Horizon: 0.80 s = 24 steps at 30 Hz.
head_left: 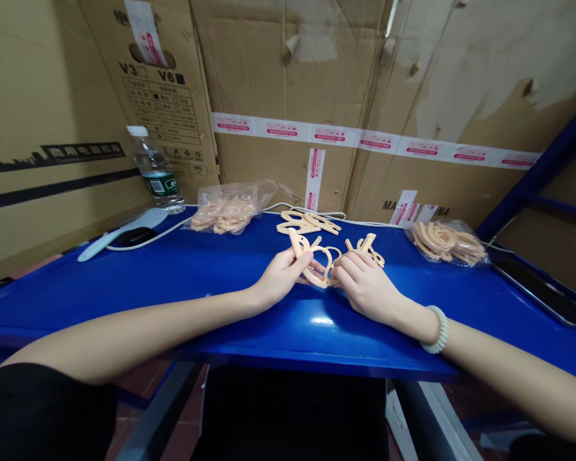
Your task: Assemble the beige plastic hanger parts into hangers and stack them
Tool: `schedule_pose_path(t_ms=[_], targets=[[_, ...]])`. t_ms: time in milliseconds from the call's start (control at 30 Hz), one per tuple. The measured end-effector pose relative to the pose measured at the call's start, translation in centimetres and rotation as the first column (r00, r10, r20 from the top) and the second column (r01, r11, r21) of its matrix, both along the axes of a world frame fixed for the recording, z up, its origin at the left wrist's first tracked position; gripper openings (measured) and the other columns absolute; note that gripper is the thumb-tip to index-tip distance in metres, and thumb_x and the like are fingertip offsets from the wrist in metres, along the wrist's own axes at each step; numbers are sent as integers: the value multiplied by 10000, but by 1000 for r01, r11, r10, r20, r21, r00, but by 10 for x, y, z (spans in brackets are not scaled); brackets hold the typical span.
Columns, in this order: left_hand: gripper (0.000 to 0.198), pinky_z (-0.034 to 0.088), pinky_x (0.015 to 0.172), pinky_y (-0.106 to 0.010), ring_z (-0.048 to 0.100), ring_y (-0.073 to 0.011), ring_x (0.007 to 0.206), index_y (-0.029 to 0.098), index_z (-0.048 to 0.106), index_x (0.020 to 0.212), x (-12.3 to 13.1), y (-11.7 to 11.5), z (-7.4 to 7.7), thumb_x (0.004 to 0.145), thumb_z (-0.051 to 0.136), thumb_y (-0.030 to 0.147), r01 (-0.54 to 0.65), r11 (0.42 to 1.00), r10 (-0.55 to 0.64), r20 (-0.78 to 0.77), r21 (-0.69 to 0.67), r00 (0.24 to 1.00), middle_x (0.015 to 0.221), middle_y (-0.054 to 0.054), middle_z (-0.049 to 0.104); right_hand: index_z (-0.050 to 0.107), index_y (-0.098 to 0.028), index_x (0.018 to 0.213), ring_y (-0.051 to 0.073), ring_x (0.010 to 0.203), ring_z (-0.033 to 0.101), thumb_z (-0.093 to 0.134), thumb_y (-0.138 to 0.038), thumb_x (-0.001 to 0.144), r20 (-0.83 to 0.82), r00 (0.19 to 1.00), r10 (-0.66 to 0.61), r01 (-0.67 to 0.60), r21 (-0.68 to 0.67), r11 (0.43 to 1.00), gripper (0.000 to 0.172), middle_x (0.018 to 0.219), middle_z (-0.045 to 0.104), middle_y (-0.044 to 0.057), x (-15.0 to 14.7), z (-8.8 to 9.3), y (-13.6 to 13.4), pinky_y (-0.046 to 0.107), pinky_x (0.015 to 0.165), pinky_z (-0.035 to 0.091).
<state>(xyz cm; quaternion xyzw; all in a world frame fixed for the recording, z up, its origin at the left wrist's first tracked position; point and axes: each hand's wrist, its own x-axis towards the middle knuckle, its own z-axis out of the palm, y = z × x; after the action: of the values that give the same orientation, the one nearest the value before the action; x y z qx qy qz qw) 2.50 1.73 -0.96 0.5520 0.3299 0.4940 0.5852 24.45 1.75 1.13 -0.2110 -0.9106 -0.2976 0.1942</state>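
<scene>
My left hand is closed on a light tan, curved openwork piece, thumb on top and fingers behind it. This looks like a flat cut-out shape with a rounded loop. My right hand pinches at the right side of the same piece, its fingertips partly hidden behind the knuckles. More tan parts show just beyond my right hand; whether it holds them too I cannot tell. Past both hands, several similar flat tan pieces lie loose on the blue table.
Clear plastic bags of tan pieces lie at the back left and right. A water bottle, pale blue hairbrush, dark mouse-like object and white cable are left. A dark tablet-like slab sits right. Cardboard walls the back.
</scene>
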Motion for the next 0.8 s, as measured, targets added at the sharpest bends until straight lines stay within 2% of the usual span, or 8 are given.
schedule_pose_path(t_ms=[67,167,367,533,700,800], targets=[[539,639,777,-384,761,-265,819,104,655,935,0,-3,1,823,739,625,-5,999,6,-2,43,1000,927,-133,761,618,-172,896,246,815,554,393,-121,1025,14,999,-53,53,-13,999,264,833,653,87,0,0,0,424,925,415],[552,638,771,-354,762,-263,828,99,680,917,0,-5,3,814,740,638,-10,997,10,-10,71,1000,907,-129,763,611,-173,894,222,740,519,365,-85,1001,25,999,-42,42,0,999,282,764,630,52,1,3,-3,392,886,384],[504,640,737,-353,742,-226,738,117,623,777,0,-2,5,816,756,602,-8,999,11,71,-32,997,759,-89,730,576,-187,826,200,710,483,368,-44,968,3,1000,11,-11,8,1000,289,746,617,37,2,8,-4,359,822,362],[372,624,707,-320,743,-207,719,109,606,764,4,-4,12,940,681,429,-32,990,47,107,-135,993,749,-97,733,573,-192,833,191,716,494,379,-37,973,-19,999,26,-25,22,999,286,740,617,28,3,10,-3,354,840,368],[314,610,666,-303,725,-180,636,119,567,744,2,-2,17,1034,476,197,-114,954,163,162,-276,973,655,-61,692,587,-211,884,190,744,536,377,-31,999,4,999,51,-51,140,989,299,778,663,24,11,19,0,369,869,368],[344,608,679,-293,738,-181,654,114,558,716,1,2,17,1034,428,142,-152,941,204,147,-302,968,655,-67,692,585,-212,998,179,740,580,442,-74,1009,-153,988,34,-30,30,999,199,876,711,30,26,26,13,375,864,390]])
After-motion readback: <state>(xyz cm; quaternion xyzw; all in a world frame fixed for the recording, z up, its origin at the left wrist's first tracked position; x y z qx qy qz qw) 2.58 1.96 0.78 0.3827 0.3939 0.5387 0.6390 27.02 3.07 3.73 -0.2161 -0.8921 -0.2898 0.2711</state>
